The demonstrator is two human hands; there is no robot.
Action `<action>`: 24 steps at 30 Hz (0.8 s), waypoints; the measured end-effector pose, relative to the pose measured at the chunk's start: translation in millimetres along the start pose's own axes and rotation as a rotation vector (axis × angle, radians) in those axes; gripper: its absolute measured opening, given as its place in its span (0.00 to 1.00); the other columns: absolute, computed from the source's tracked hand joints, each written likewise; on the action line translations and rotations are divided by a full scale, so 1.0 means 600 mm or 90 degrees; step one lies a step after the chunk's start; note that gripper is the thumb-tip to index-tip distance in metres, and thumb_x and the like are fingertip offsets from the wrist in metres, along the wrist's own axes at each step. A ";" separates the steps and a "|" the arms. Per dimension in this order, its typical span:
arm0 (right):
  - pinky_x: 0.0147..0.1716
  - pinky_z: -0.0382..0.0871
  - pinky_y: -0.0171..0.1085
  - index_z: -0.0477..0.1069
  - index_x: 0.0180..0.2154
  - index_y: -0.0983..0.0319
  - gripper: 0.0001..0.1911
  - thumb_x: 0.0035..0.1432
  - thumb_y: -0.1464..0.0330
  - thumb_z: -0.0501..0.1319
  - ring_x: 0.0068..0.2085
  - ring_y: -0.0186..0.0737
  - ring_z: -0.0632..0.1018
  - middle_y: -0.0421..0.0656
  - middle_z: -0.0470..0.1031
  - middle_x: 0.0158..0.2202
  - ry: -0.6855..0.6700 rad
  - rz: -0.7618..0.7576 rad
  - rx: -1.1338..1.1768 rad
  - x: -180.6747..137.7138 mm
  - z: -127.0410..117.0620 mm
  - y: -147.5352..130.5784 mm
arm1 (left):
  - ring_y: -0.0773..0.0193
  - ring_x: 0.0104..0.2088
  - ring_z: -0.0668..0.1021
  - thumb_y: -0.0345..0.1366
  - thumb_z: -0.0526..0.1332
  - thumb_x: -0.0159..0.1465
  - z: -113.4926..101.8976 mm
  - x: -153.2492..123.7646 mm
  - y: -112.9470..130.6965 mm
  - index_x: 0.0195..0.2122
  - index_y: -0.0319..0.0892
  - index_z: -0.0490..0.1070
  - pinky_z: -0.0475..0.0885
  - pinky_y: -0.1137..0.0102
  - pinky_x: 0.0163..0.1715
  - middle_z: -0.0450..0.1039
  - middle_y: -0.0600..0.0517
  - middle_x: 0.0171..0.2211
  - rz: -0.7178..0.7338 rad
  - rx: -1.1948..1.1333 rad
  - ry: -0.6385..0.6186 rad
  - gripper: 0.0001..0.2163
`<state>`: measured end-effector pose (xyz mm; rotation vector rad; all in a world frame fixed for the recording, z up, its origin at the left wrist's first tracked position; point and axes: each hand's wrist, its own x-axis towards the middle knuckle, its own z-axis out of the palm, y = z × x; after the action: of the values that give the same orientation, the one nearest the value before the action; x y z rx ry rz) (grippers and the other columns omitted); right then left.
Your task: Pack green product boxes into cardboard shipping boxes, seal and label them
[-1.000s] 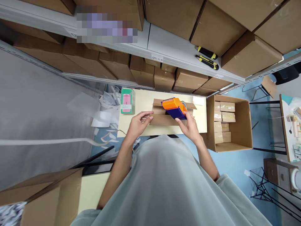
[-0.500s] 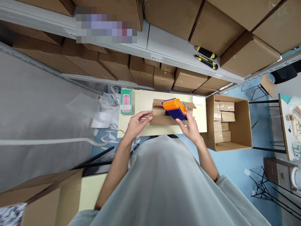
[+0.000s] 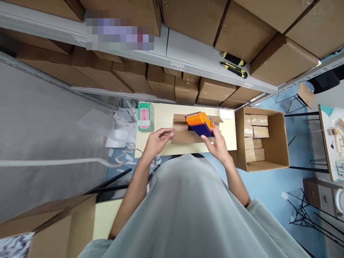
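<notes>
My right hand (image 3: pixel 217 145) grips an orange and dark-blue tape dispenser (image 3: pixel 200 123) by its right end, with the thumb along its near side. A roll of tape (image 3: pixel 210 119) shows partly behind it. The dispenser is tilted above a small cardboard box (image 3: pixel 185 137) with raised flaps, hiding part of the box and its dark inside. At the left end of this box, my left hand (image 3: pixel 158 141) holds the near flap's corner between thumb and fingers. Whether the dispenser touches the box, I cannot tell.
A green box with a pink picture (image 3: pixel 145 118) stands on the pale table (image 3: pixel 163 109). To the right, a large open carton (image 3: pixel 276 143) contains several small taped boxes. Two utility knives (image 3: pixel 233 64) lie on the shelf (image 3: pixel 193 46) above, among cartons.
The small cardboard box's far flap has shifted slightly left. Both hands and the tape dispenser keep almost the same place; the camera view has shifted a little.
</notes>
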<state>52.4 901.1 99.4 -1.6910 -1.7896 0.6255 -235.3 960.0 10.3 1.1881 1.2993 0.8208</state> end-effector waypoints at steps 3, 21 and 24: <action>0.51 0.79 0.54 0.72 0.55 0.58 0.21 0.77 0.48 0.61 0.51 0.58 0.82 0.54 0.84 0.50 0.002 -0.006 0.004 -0.001 -0.001 0.001 | 0.57 0.40 0.84 0.65 0.75 0.55 -0.005 0.004 0.000 0.47 0.40 0.86 0.84 0.60 0.49 0.87 0.43 0.43 -0.018 -0.006 -0.012 0.33; 0.52 0.79 0.53 0.72 0.52 0.57 0.20 0.76 0.48 0.61 0.51 0.58 0.82 0.52 0.84 0.47 -0.015 0.009 0.014 0.012 -0.014 -0.007 | 0.51 0.46 0.85 0.66 0.72 0.58 -0.023 -0.002 0.012 0.59 0.41 0.79 0.83 0.56 0.50 0.84 0.40 0.52 -0.039 0.117 -0.031 0.38; 0.47 0.80 0.48 0.72 0.51 0.57 0.20 0.74 0.48 0.63 0.47 0.53 0.83 0.49 0.84 0.46 -0.057 0.033 0.066 0.017 -0.025 -0.016 | 0.42 0.68 0.77 0.62 0.75 0.59 -0.018 -0.013 0.049 0.74 0.44 0.67 0.75 0.47 0.67 0.71 0.36 0.71 0.069 0.182 0.039 0.46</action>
<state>55.7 909.5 117.9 -1.6680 -1.7468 0.8137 -242.2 962.0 41.8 1.4794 1.4463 0.7719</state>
